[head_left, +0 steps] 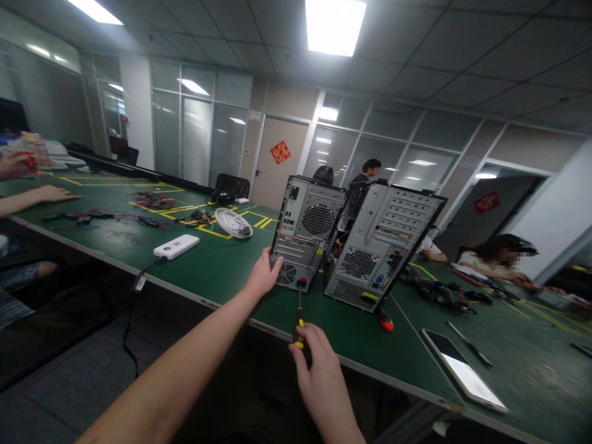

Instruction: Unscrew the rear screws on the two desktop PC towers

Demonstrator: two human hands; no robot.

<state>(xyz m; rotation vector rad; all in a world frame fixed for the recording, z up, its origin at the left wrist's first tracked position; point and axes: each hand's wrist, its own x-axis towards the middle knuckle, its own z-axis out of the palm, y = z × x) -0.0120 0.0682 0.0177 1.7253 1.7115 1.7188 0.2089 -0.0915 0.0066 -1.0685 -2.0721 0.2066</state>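
Observation:
A computer case [303, 225] stands upright on the green table, its back panel with fan grille and ports facing me. At its lower left edge is my left hand [264, 272], fingers against the side and thumb over the back panel, gripping it. My right hand [319, 364] is closed on the black and yellow handle of a screwdriver [300, 324]. The screwdriver's shaft points up to the bottom of the back panel, near the power socket; whether the tip touches a screw is too small to tell. A second computer case [377, 250] stands close on the right, tilted in view.
Right of the cases lie a red-tipped tool [386, 323], a phone [462, 370], a thin metal tool [469, 344] and black cables [444, 293]. A white power bank [176, 246] and a white oval basket [234, 223] lie left. Other people sit at both sides.

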